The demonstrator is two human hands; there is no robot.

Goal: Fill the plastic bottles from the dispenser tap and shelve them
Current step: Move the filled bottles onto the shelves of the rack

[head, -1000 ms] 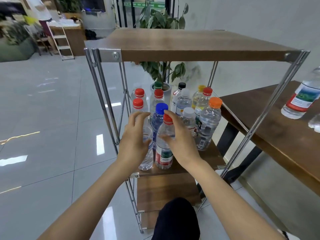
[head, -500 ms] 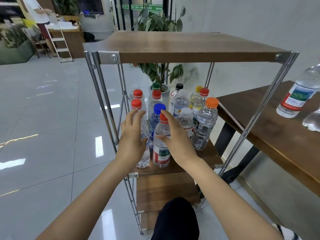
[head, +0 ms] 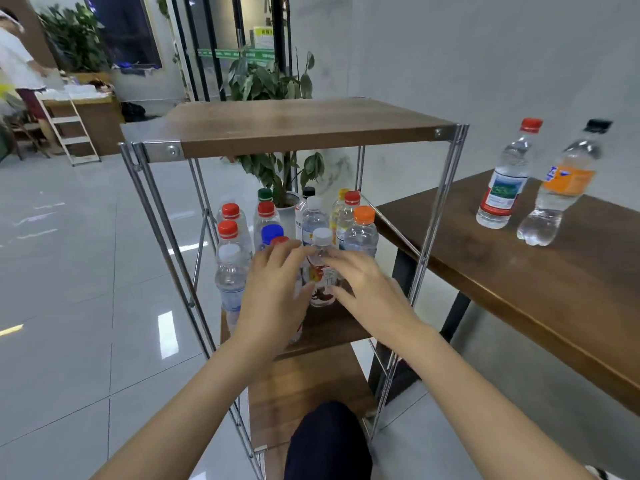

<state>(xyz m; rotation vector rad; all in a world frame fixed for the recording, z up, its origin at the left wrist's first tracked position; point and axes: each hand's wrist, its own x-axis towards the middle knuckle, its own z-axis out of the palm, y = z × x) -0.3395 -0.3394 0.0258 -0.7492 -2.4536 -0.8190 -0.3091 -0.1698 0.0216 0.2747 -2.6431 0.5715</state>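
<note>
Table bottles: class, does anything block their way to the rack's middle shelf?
Yes. The rack's right post stands between the table bottles and the shelf. The front is open, but the left hand, right hand and shelved bottles crowd it.

So the bottles (head: 313, 216) are all bunched on the rack's middle shelf (head: 332, 329), under the top board (head: 304, 126). The left hand (head: 273, 292) and right hand (head: 367, 285) sit in front, either side of a front bottle (head: 322, 268). The desk (head: 519, 271) is right of the rack, with two more bottles (head: 502, 188) side by side on it. The potted plant (head: 270, 81) is behind.
</note>
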